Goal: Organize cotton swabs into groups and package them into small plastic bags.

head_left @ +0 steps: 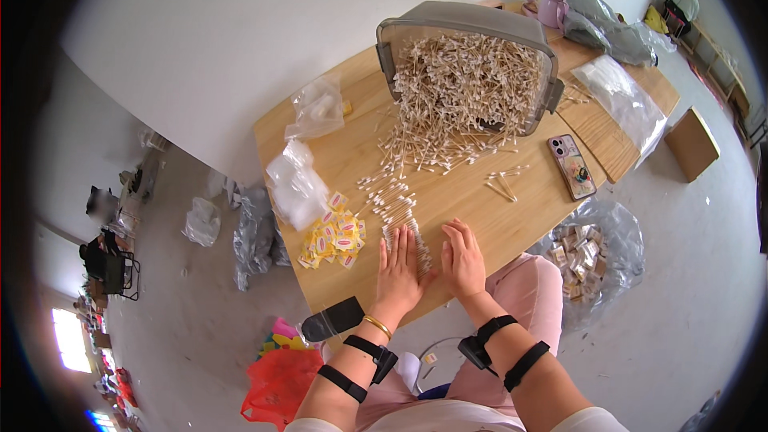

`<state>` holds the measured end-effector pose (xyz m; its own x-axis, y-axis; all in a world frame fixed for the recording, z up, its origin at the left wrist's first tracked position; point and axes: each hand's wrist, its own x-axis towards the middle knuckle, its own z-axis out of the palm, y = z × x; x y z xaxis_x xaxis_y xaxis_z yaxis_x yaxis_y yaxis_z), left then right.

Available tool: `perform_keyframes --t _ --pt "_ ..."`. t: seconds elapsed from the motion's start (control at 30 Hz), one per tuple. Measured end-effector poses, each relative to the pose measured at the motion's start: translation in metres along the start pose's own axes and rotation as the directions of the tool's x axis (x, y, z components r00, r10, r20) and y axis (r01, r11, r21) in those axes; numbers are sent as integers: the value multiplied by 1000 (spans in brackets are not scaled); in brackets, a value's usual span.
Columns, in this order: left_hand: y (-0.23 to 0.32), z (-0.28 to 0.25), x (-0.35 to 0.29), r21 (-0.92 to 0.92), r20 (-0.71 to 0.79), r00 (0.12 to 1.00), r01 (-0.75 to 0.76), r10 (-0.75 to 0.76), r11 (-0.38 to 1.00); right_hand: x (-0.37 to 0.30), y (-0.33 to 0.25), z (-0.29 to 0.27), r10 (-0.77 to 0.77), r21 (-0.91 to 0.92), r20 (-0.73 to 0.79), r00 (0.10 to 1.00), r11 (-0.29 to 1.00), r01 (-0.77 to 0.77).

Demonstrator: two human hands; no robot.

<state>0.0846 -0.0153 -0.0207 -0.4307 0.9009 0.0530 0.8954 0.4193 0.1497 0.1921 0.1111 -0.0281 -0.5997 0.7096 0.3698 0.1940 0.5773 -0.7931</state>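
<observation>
A row of cotton swabs (394,202) lies on the wooden table, running from a bigger pile toward me. My left hand (398,272) rests flat over the near end of the row, its fingers stretched out and touching the swabs. Just to the right, my right hand (462,260) stands on its edge with fingers loosely bent and no thing visible in them. A few swabs show between the two hands. Beyond them, a grey plastic bin (472,12) lies tipped on its side, with a heap of cotton swabs (468,80) spilling out of its mouth.
Small yellow-and-white labels (336,234) lie left of my left hand, beside clear plastic bags (296,184). A phone (571,166) and a few loose swabs (502,184) are on the right. A bag of small packs (580,260) stands below the table's right edge.
</observation>
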Motion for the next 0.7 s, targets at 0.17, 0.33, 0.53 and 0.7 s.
perform_keyframes --t 0.17,0.33,0.53,0.7 --pt "13 -1 1 -51 -47 999 10 -12 999 -1 4 0 -8 -6 -6 1000 1000 7" --pt "11 7 -1 -34 -1 1000 8 -8 999 1 0 -1 1 5 -1 1000 1000 -1" --pt "-17 -3 65 -52 -158 982 95 -102 994 2 -4 -2 -35 -5 -18 999 999 35" --pt "-23 13 67 70 -40 990 140 -137 988 3 -8 -3 -22 2 -5 1000 1000 22"
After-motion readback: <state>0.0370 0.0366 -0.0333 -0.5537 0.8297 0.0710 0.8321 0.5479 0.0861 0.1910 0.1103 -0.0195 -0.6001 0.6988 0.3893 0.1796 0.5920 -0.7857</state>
